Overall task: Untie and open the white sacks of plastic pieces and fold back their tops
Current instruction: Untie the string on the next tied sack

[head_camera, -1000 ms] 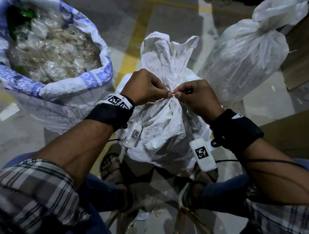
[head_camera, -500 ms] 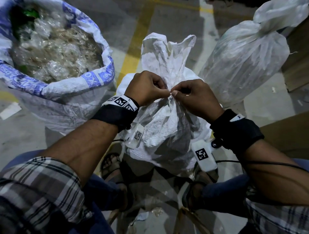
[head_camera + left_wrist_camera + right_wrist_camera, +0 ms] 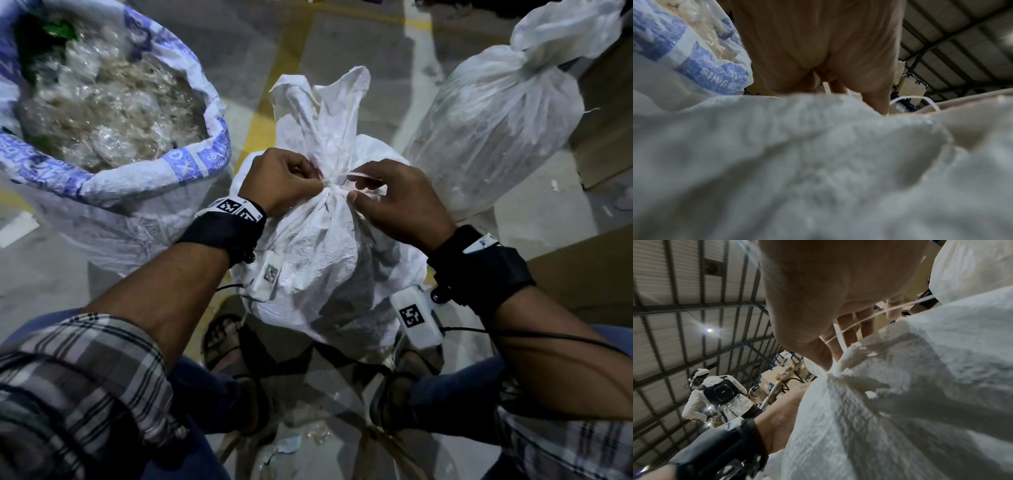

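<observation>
A white woven sack (image 3: 329, 260) stands between my feet, its neck bound by a thin white tie strip (image 3: 358, 176). My left hand (image 3: 315, 182) pinches the knot at the neck from the left. On the other side, my right hand (image 3: 362, 188) has its fingers curled on a loose length of the tie strip (image 3: 869, 318), drawn out to the right. The sack's top (image 3: 325, 102) flares upright above the knot. In the left wrist view the sack (image 3: 818, 162) fills the frame below my left hand (image 3: 824, 84).
An open blue-printed sack (image 3: 102, 188) with its top folded back holds clear plastic pieces (image 3: 102, 102) at the left. Another tied white sack (image 3: 496, 120) stands at the right, beside cardboard (image 3: 603, 102). In the right wrist view another person (image 3: 715, 394) stands in the background.
Both hands were pinching together at the knot. Now my right hand has drawn away to the right, pulling a length of the tie strip out of the knot.
</observation>
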`<action>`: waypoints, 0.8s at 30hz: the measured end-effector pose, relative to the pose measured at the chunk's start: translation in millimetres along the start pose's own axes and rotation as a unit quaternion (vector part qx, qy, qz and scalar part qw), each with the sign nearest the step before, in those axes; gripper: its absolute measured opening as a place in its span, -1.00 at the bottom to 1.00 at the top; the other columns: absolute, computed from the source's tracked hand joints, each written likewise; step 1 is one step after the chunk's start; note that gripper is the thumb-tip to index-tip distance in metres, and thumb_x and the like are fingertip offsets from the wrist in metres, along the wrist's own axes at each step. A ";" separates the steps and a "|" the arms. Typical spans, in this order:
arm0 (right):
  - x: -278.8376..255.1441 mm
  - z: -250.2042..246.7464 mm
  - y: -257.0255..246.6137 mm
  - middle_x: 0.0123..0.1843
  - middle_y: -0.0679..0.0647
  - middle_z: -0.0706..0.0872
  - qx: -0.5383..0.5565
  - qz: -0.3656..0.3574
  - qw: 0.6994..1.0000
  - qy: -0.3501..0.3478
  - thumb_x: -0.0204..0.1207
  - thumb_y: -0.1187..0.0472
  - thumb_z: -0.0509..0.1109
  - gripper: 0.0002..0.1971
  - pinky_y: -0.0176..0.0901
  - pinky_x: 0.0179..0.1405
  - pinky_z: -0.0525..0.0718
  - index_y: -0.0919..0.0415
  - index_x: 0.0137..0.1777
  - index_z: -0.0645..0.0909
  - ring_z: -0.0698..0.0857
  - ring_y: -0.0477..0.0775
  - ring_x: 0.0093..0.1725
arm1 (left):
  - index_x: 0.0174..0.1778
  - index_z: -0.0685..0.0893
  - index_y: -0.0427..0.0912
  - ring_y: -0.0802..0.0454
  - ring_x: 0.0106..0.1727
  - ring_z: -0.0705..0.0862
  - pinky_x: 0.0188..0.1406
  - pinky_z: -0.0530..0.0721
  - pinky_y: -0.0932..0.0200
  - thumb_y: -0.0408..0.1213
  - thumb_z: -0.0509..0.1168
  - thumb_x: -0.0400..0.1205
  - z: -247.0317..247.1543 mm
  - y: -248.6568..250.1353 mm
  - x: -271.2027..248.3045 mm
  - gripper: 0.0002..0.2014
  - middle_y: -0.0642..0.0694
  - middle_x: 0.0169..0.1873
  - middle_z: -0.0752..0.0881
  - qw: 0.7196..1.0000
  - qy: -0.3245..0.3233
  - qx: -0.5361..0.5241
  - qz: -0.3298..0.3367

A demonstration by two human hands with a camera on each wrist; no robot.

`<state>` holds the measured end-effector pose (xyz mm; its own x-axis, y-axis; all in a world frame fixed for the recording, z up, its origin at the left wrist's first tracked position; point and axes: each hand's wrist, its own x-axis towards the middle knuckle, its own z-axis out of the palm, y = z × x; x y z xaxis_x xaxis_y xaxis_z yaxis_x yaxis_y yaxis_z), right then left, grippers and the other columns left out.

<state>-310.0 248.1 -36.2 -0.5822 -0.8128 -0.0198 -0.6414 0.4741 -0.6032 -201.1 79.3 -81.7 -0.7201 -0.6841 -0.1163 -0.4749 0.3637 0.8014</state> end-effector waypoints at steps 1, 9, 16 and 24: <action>-0.7 0.1 -0.5 0.06 -0.10 0.77 0.000 -0.010 1.000 0.005 0.52 0.06 0.47 -0.77 0.22 0.36 0.55 -0.02 0.16 0.74 0.73 -0.04 0.15 | -0.33 0.83 0.08 0.27 -0.44 0.64 -0.31 0.62 0.26 0.03 0.44 0.23 -0.7 0.1 0.3 -0.81 0.12 -0.49 0.76 1.000 -0.009 0.001 0.010; 3.0 -5.6 0.2 -0.26 0.06 0.77 -0.034 0.062 0.996 0.062 0.47 -0.37 0.41 -0.45 0.17 0.16 0.66 0.18 -0.27 0.73 0.75 0.20 0.01 | -0.21 0.82 0.11 0.37 -0.51 0.56 -0.35 0.54 0.46 -0.26 0.55 0.49 9.2 15.0 -6.5 -0.87 0.11 -0.39 0.75 0.986 -0.094 -0.043 0.134; 1.5 -6.0 -1.5 -0.30 0.05 0.75 -0.017 0.088 0.995 0.036 0.48 -0.06 0.55 -0.68 0.06 0.01 0.70 0.21 -0.30 0.73 0.76 0.16 -0.07 | -0.05 0.86 -0.04 0.21 -0.47 0.42 -0.34 0.48 0.32 -0.30 0.53 0.53 10.1 14.1 -7.1 -0.88 0.05 -0.41 0.61 0.977 -0.116 -0.037 0.172; -9.0 14.2 -18.3 -0.21 0.01 0.76 -0.106 0.052 0.988 0.096 0.54 0.03 0.46 -0.81 0.08 0.21 0.49 0.08 -0.25 0.73 0.72 0.17 0.06 | 0.14 0.80 -0.18 0.01 -0.06 0.71 0.01 0.70 0.02 -0.36 0.48 0.53 16.9 15.0 -10.5 -0.75 -0.13 -0.09 0.72 0.964 -0.117 0.040 0.234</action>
<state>-286.0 241.9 -36.3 -0.7217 -0.6863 0.0905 -0.6515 0.6292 -0.4239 -209.2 102.6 -78.3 -0.9551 -0.2750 0.1106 -0.1005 0.6516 0.7519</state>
